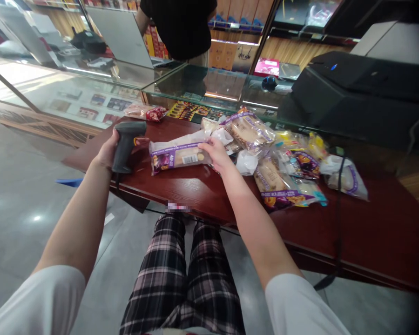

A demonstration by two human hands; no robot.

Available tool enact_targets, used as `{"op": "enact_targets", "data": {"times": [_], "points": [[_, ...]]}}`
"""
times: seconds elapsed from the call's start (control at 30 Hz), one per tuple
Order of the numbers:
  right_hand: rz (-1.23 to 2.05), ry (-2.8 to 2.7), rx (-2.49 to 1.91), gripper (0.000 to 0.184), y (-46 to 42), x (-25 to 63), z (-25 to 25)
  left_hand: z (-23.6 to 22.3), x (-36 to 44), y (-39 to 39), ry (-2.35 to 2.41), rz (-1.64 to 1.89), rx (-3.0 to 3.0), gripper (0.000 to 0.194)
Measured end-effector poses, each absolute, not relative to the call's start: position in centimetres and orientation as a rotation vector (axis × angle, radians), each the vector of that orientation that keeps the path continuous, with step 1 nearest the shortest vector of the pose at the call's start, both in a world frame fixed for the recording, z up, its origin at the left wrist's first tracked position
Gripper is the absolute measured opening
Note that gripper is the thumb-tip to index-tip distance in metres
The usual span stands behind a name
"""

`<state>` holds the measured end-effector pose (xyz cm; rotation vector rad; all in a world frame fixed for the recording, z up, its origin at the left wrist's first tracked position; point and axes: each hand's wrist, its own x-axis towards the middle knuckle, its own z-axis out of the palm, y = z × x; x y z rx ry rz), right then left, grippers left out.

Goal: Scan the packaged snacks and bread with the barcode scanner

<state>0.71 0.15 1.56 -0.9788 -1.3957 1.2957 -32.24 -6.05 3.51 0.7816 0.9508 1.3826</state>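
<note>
Here, the left hand [106,150] curls its fingers round a barcode scanner [125,144]; the right hand [214,154] rests its fingers on a wrapped bread packet [176,158].

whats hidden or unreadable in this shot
Head view:
barcode digits on the wrapped bread pack: too small
barcode scanner handle: hidden by the left hand
laptop screen: turned away
person behind the counter: head cut off by the top edge
pack's right end: under the right hand
</note>
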Motion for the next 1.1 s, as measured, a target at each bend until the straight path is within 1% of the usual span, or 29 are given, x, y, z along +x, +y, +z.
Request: {"op": "enact_targets", "data": {"times": [0.07, 0.1, 0.17, 0.2, 0.27, 0.43, 0.6, 0.77, 0.97, 1.1], "points": [[1.037, -1.394, -1.062, 0.022, 0.8, 1.1, 1.3, 3.3, -32.4, -6.0, 0.964, 1.381, 0.804, 0.073], [0.910, -1.413, -1.107, 0.022, 1.1, 1.2, 1.2, 3.2, -32.5, -6.0, 0.970, 1.385, 0.819, 0.073], [0.725, -1.457, -1.174, 0.025, 1.3, 1.1, 0.8, 3.0, -32.6, -6.0, 0.970, 1.386, 0.863, 0.071], [0.684, -1.464, -1.193, 0.027, 1.3, 0.8, 0.6, 2.9, -32.6, -6.0, 0.969, 1.376, 0.887, 0.070], [0.705, -1.447, -1.191, 0.028, 1.1, 0.2, 0.1, 2.6, -32.7, -6.2, 0.958, 1.320, 0.940, 0.070], [0.893, -1.434, -1.174, 0.026, 0.2, -1.3, -0.7, 2.0, -33.2, -6.4, 0.972, 1.228, 1.014, 0.069], [0.855, -1.649, -1.112, 0.018, -0.6, -1.4, -0.2, 1.9, -33.3, -6.3, 1.008, 1.158, 0.987, 0.068], [0.859, -1.680, -1.135, 0.014, -1.2, -1.5, 0.3, 2.5, -33.0, -6.2, 1.004, 1.089, 1.099, 0.061], [0.862, -1.667, -1.063, 0.018, -0.9, -1.6, -0.2, 2.5, -33.4, -6.4, 1.042, 0.890, 1.087, 0.060], [0.860, -1.677, -1.079, 0.019, -0.8, -1.6, -0.5, 2.3, -33.3, -6.1, 1.051, 0.971, 1.031, 0.063]]}}
